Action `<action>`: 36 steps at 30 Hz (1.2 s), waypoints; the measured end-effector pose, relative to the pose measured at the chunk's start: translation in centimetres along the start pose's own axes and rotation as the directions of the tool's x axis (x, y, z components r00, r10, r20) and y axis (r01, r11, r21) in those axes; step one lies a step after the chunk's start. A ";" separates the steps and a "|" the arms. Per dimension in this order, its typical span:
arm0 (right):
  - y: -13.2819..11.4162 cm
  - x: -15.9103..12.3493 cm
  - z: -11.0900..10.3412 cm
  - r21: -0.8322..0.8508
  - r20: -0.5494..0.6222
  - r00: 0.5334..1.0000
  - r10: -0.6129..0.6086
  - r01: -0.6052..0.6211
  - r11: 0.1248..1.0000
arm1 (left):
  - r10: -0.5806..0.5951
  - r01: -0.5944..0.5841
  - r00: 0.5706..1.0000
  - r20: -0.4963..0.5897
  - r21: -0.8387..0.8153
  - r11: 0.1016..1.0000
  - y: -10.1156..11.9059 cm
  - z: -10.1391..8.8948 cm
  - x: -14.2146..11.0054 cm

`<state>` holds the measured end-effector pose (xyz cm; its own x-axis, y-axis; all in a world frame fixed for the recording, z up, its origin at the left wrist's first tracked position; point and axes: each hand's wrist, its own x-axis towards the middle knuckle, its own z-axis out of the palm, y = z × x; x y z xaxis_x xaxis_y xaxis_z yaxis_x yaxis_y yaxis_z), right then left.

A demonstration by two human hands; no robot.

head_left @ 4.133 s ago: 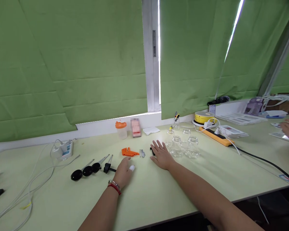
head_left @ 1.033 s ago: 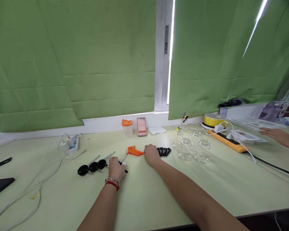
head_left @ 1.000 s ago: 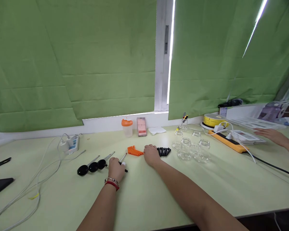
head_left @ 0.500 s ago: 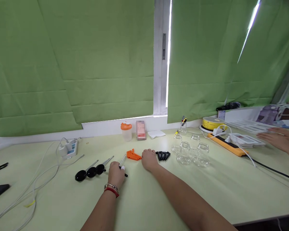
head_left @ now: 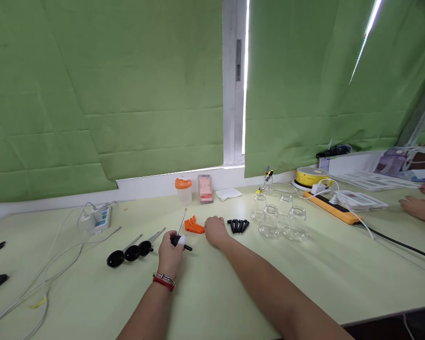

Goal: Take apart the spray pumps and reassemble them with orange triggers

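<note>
My left hand point(head_left: 170, 251) is closed on a black round cap point(head_left: 176, 241) with a thin metal tube, which points up and away; a short black stem sticks out to the right. Left of it lie several similar black caps with metal tubes point(head_left: 131, 253). My right hand point(head_left: 215, 230) rests low on the table with curled fingers, against the right end of several orange angled pieces point(head_left: 194, 225). Its fingertips are hidden, so what they grip does not show. Just right of it lie several short black tubes point(head_left: 238, 226). Several clear glass jars point(head_left: 269, 226) stand farther right.
At the back stand an orange-lidded cup point(head_left: 183, 191), a small box point(head_left: 205, 190) and a white tissue point(head_left: 228, 194). An orange power strip point(head_left: 335, 208) and cables lie right; a white power strip point(head_left: 104, 219) and cables left. Another person's hands point(head_left: 420, 208) are at far right.
My left hand has turned the cap so its tube stands steeper and more of the black part shows. The right hand stays by the orange pieces. The other person's hands moved right.
</note>
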<state>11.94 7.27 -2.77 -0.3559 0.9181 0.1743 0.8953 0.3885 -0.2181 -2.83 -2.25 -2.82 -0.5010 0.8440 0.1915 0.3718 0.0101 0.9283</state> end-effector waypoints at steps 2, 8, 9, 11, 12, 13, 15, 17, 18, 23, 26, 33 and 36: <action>0.0 0.0 0.1 0.031 -0.006 1.000 0.011 -0.011 0.999 | 0.010 -0.009 1.000 -0.019 0.044 0.999 0.1 0.0 0.1; 0.0 -0.4 -0.8 0.230 -0.074 0.995 0.073 -0.055 0.972 | 0.038 -0.038 0.999 0.010 0.075 0.996 0.8 -0.3 -0.3; 0.2 -0.6 -1.1 0.285 -0.086 0.992 0.087 -0.059 0.957 | 0.042 -0.044 0.999 0.023 0.056 0.997 0.8 -0.4 -0.4; 0.7 -1.2 -1.6 0.409 -0.087 0.990 0.110 -0.065 0.910 | 0.044 -0.045 0.997 0.059 0.012 0.999 0.7 -0.3 -0.5; 1.1 -1.5 -1.9 0.474 -0.074 0.991 0.115 -0.066 0.878 | 0.042 -0.042 0.996 0.079 -0.009 0.999 0.6 -0.3 -0.5; 1.5 -2.0 -2.2 0.535 -0.055 0.992 0.115 -0.068 0.842 | 0.041 -0.039 0.994 0.100 -0.027 0.999 0.4 -0.3 -0.5; 2.5 -3.1 -2.8 0.639 -0.015 0.995 0.098 -0.065 0.767 | 0.049 -0.042 0.988 0.143 -0.047 0.998 0.3 -0.1 -0.6; 3.6 -4.6 -3.5 0.764 0.026 0.998 0.063 -0.061 0.643 | 0.061 -0.051 0.980 0.190 -0.056 0.997 0.2 0.0 -0.7; 4.2 -5.4 -3.8 0.890 0.087 0.996 0.031 -0.092 0.446 | 0.065 -0.053 0.974 0.216 -0.061 0.997 0.2 0.0 -0.8; 6.6 -9.7 -4.4 0.944 0.263 0.934 -0.240 -0.301 -0.136 | 0.131 -0.119 0.926 0.353 -0.056 0.991 0.8 0.4 -1.8; 7.2 -11.0 -4.0 0.923 0.301 0.905 -0.302 -0.356 -0.148 | 0.180 -0.184 0.883 0.433 -0.033 0.982 1.3 0.7 -2.6; 7.6 -10.8 -3.4 0.915 0.323 0.879 -0.350 -0.384 -0.120 | 0.201 -0.200 0.887 0.416 -0.046 0.979 1.5 0.8 -3.0; 7.9 -10.8 -3.4 0.916 0.316 0.877 -0.363 -0.381 -0.124 | 0.198 -0.183 0.900 0.389 -0.076 0.980 1.4 0.8 -2.9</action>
<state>23.75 0.10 -3.13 -0.7214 0.6889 -0.0712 -0.2206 -0.3259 -0.9193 -0.30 -4.24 -2.32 -0.0731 0.9700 0.2319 0.3969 -0.1851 0.8990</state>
